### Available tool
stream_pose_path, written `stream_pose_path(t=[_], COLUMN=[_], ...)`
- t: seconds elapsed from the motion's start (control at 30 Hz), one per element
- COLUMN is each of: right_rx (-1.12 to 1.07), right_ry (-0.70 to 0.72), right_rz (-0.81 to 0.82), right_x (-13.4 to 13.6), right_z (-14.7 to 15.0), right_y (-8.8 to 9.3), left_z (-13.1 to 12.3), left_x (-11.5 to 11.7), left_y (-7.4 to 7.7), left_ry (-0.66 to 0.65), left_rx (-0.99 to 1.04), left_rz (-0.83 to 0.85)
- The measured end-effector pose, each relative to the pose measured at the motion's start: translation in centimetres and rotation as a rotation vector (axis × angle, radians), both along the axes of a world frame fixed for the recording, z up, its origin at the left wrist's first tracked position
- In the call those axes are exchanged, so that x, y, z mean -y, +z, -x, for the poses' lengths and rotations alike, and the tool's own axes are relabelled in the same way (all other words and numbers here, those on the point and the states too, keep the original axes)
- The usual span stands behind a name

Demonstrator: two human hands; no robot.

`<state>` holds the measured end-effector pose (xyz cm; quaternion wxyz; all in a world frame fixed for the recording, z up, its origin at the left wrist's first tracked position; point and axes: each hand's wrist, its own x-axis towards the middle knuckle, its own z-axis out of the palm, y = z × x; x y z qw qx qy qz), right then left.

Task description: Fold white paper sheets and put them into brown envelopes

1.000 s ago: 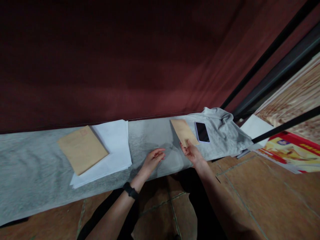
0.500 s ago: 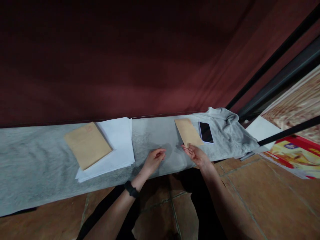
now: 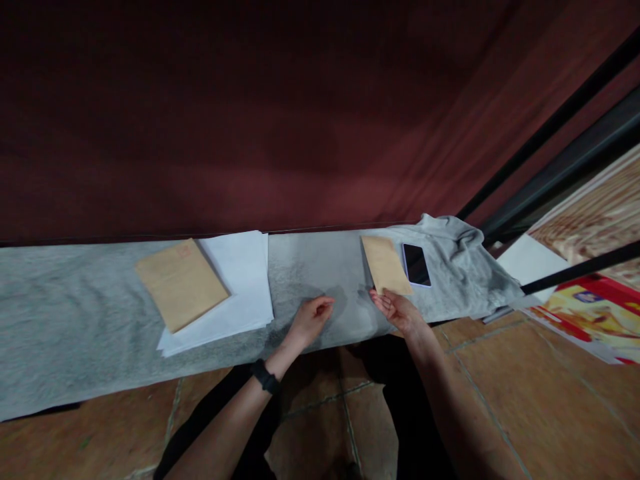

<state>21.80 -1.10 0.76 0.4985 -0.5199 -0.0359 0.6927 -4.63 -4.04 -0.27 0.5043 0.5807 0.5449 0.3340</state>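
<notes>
My right hand [image 3: 399, 311] lies palm up on the grey cloth [image 3: 75, 320], fingers stretched out. Its fingertips touch the near edge of a small brown envelope [image 3: 386, 265] that lies flat. My left hand [image 3: 311, 319], with a black band on the wrist, rests on the cloth a little to the left. Its fingers are loosely bent and hold nothing. A black phone [image 3: 417, 264] lies right beside the small envelope. Farther left, a larger brown envelope [image 3: 182, 284] sits on a stack of white paper sheets [image 3: 240, 277].
A crumpled grey garment [image 3: 463, 260] lies at the cloth's right end. Beyond it are a white sheet [image 3: 527, 260], a colourful printed poster [image 3: 595, 313] and black bars [image 3: 575, 270]. A dark red curtain [image 3: 250, 133] hangs behind. Brown floor tiles [image 3: 500, 400] lie below.
My right hand has loosened its hold on the small envelope; the thumb came off and the fingers opened at its near edge. My left hand has barely moved.
</notes>
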Motion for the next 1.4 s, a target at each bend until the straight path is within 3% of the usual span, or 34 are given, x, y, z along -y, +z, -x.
stream_pose_path(t=[0.13, 0.23, 0.37, 0.57, 0.73, 0.9, 1.07, 1.27, 1.4], right_rx=[0.022, 0.035, 0.046, 0.099, 0.099, 0.137, 0.165, 0.222, 0.237], right_ry=[-0.001, 0.025, 0.261, 0.431, 0.591, 0.717, 0.719, 0.748, 0.773], right_rz=[-0.005, 0.001, 0.024, -0.083, -0.19, -0.284, -0.321, -0.393, -0.424], right_x=[0.2, 0.4, 1.1, 0.7, -1.3, -1.7, -1.8, -1.8, -1.6], right_z=[-0.1, -0.4, -1.0, 1.3, 7.2, 12.3, 14.4, 16.0, 15.9], right_y=[0.0, 0.2, 0.2, 1.2, 2.6, 1.1, -0.2, 0.3, 0.4], left_z=[0.2, 0.8, 2.8, 6.1, 6.9, 8.1, 8.6, 8.2, 9.8], left_x=[0.1, 0.4, 0.8, 0.5, 0.1, 0.1, 0.2, 0.0, -0.4], left_y=[0.7, 2.0, 3.5, 2.5, 1.9, 3.0, 3.7, 4.6, 4.9], left_ry=[-0.013, 0.001, 0.094, 0.255, 0.333, 0.359, 0.349, 0.314, 0.39], left_rx=[-0.143, -0.365, -0.803, -1.156, -1.207, -1.185, -1.221, -1.213, -1.112], left_rz=[-0.065, -0.161, -0.314, -0.239, -0.177, -0.152, -0.08, -0.011, 0.012])
